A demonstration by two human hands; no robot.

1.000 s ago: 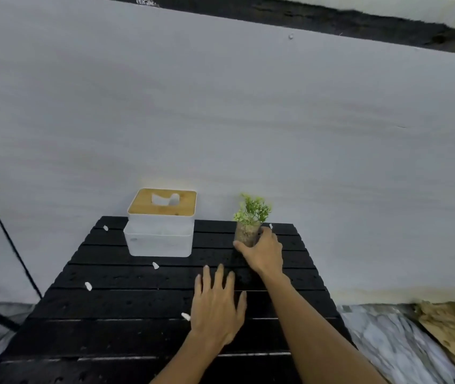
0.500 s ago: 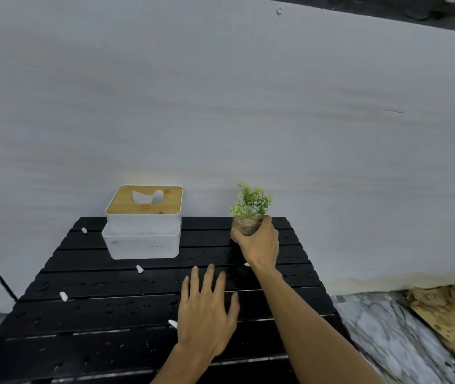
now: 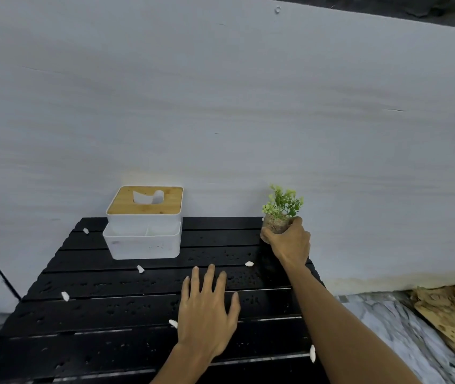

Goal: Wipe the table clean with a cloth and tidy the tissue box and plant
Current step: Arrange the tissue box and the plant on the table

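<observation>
A small green plant (image 3: 283, 204) in a brownish pot is lifted above the far right corner of the black slatted table (image 3: 109, 309), and my right hand (image 3: 290, 242) is closed around the pot. My left hand (image 3: 206, 311) lies flat on the table's middle with fingers spread, holding nothing. A white tissue box (image 3: 143, 234) with a wooden lid stands at the back left, a tissue poking from its slot. No cloth is in view.
Several white scraps (image 3: 65, 296) and water drops are scattered over the slats. A pale wall stands right behind the table. A marble floor (image 3: 403, 331) and a piece of worn board (image 3: 453, 317) lie to the right.
My right hand has lifted the plant and carried it to the right, toward the table's far right corner. My left hand has stayed flat on the table.
</observation>
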